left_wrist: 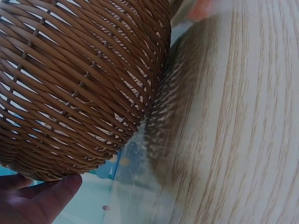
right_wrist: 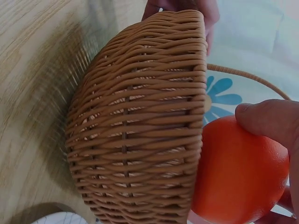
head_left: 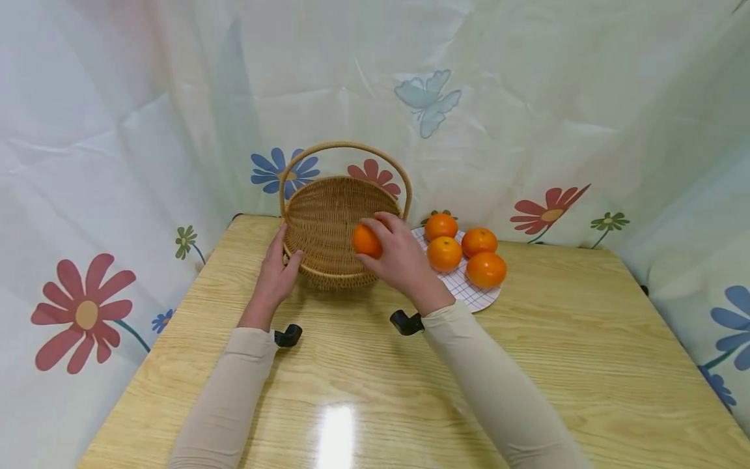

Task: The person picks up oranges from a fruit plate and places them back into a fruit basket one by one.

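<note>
A round wicker basket (head_left: 322,225) with a tall arched handle (head_left: 346,144) stands at the back of the table, its opening facing me. My left hand (head_left: 274,273) holds the basket's left rim, thumb (left_wrist: 65,186) and fingers at its edge in the left wrist view. In my right hand (head_left: 403,257) is an orange (head_left: 366,241), gripped between thumb and fingers at the basket's right front rim. From the right wrist, this orange (right_wrist: 240,172) appears right at the rim, overlapping the opening. No fruit shows inside the visible part of the basket.
Right of the basket, several more oranges (head_left: 444,254) lie on a white checked plate (head_left: 482,302). A flower-print curtain (head_left: 515,150) hangs behind the wooden table (head_left: 562,339) and along its sides. Black wrist mounts (head_left: 407,323) jut inward from both sleeves.
</note>
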Available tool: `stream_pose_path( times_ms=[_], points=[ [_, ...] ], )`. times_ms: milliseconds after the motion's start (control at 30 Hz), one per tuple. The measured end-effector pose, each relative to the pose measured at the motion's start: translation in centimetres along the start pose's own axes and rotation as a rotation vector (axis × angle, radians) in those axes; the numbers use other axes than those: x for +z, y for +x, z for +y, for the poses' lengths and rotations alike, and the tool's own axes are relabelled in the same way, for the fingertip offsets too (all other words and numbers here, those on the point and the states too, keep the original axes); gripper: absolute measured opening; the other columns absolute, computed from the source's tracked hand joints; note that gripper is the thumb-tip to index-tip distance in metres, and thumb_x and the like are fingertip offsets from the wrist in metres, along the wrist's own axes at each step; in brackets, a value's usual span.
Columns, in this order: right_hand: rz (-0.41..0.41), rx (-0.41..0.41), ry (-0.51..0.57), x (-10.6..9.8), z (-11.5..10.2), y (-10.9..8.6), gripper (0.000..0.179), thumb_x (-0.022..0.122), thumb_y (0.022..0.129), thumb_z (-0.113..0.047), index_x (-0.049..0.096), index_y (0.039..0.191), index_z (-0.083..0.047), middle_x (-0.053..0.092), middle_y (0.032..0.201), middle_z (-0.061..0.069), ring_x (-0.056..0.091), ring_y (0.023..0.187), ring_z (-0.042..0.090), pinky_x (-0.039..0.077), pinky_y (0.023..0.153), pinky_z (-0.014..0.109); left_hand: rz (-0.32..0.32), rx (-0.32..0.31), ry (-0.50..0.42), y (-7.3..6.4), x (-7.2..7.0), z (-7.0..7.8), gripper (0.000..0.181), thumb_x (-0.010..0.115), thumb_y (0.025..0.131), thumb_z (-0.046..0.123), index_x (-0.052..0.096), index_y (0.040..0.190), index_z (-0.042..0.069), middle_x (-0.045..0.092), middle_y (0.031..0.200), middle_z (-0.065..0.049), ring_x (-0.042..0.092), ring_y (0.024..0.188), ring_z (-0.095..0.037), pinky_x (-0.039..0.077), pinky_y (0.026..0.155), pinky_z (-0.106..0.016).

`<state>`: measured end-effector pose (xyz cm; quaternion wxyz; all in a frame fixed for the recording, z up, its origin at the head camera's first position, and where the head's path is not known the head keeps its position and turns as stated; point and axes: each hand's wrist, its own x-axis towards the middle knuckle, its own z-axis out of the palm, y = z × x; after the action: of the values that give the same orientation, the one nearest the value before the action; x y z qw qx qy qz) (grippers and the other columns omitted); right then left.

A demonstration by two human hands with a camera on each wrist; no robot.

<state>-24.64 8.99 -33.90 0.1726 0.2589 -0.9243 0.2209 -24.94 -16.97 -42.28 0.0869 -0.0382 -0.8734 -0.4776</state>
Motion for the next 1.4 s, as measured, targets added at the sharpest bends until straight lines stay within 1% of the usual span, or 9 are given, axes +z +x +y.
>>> stream_pose_path(
  times_ms=[167,333,533,700,967,1233,1400],
  points=[
    [-0.03,0.016,0.006,0.7,-0.1,0.5,0.056,0.075,0.084,-0.032,0.055,0.134,-0.016,0.047,0.137,0.013,0.05,0.12,0.034,0.053,0.092,0.047,-0.004,-0.005,0.013,0.0,0.0,-0.1,0.067,0.038,0.102,0.044,0.001,0.157,0.034,0.009,0.163,-0.008,0.02,0.147,-0.037,0.028,0.114,-0.058],
    [-0.066,0.039,-0.002,1.3,-0.2,0.9,0.057,0.074,0.085,-0.033,0.054,0.136,-0.017,0.046,0.139,0.013,0.049,0.121,0.035,0.052,0.094,0.047,-0.001,0.008,0.012,0.0,0.0,-0.2,0.067,0.039,0.102,0.04,0.002,0.157,0.032,0.009,0.163,-0.008,0.02,0.147,-0.037,0.027,0.113,-0.059],
    [-0.129,0.071,0.0,1.7,-0.3,1.3,0.059,0.074,0.085,-0.033,0.053,0.137,-0.018,0.044,0.141,0.013,0.048,0.122,0.035,0.053,0.092,0.048,-0.001,0.014,0.001,0.1,0.1,0.1,0.067,0.042,0.103,0.034,0.003,0.157,0.031,0.01,0.163,-0.01,0.022,0.146,-0.039,0.027,0.113,-0.06],
    [-0.167,0.096,0.001,2.2,-0.2,1.6,0.06,0.074,0.084,-0.034,0.053,0.137,-0.018,0.044,0.141,0.013,0.05,0.121,0.035,0.052,0.093,0.048,-0.002,0.014,0.003,0.1,0.1,0.1,0.067,0.04,0.102,0.038,0.003,0.157,0.03,0.01,0.163,-0.009,0.021,0.147,-0.038,0.027,0.113,-0.06],
    [-0.223,0.125,0.013,2.9,0.0,1.9,0.065,0.077,0.082,-0.035,0.051,0.139,-0.018,0.047,0.137,0.013,0.054,0.114,0.033,0.053,0.091,0.046,-0.002,-0.001,0.005,0.0,0.1,-0.1,0.067,0.04,0.102,0.038,0.002,0.157,0.033,0.009,0.163,-0.009,0.022,0.146,-0.039,0.028,0.112,-0.06],
    [-0.289,0.124,-0.006,3.3,0.0,2.4,0.067,0.078,0.081,-0.034,0.05,0.139,-0.015,0.049,0.134,0.013,0.059,0.105,0.033,0.053,0.091,0.045,0.005,0.011,0.013,0.0,0.2,-0.2,0.067,0.039,0.102,0.041,0.003,0.157,0.032,0.01,0.163,-0.01,0.024,0.145,-0.039,0.03,0.112,-0.059],
    [-0.34,0.136,-0.031,3.5,0.1,2.9,0.066,0.078,0.079,-0.037,0.052,0.136,-0.016,0.051,0.131,0.013,0.059,0.102,0.03,0.05,0.092,0.048,0.013,0.02,0.02,0.0,0.3,-0.2,0.067,0.039,0.102,0.042,0.004,0.157,0.029,0.01,0.163,-0.01,0.022,0.146,-0.038,0.029,0.113,-0.059]
  ],
)
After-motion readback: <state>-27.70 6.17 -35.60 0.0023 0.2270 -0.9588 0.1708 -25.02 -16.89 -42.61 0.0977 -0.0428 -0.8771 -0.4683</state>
